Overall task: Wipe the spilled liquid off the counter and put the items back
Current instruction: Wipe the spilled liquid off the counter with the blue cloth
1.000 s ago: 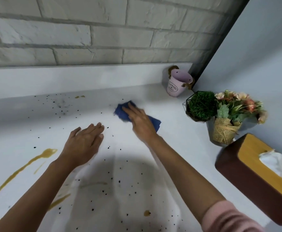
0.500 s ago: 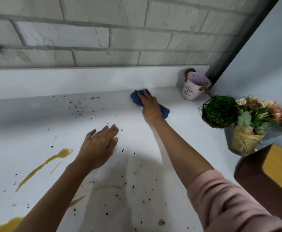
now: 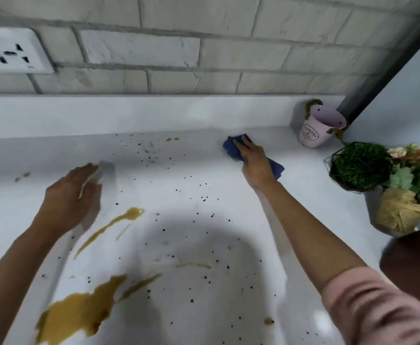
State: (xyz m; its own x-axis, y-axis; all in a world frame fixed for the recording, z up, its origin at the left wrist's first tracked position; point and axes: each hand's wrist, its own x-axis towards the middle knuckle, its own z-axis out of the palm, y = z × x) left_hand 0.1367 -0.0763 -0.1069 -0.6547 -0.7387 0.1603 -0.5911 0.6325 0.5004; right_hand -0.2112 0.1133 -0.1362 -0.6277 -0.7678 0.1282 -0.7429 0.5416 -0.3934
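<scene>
Cloth (image 3: pixel 276 168), blue, is held flat on the white counter (image 3: pixel 303 195) just left of the pink bucket (image 3: pixel 316 130), much as half a second before. It is pressed down by the right hand (image 3: pixel 253 163), fingers straight, arm stretched forward. The left hand (image 3: pixel 69 197) has been swept farther left of the bucket and is blurred; its fingers are extended and relaxed, nothing grasped. Spilled liquid (image 3: pixel 79 317), yellow-brown, and dark specks (image 3: pixel 205 198) are seen well left of the bucket, nearer the viewer.
</scene>
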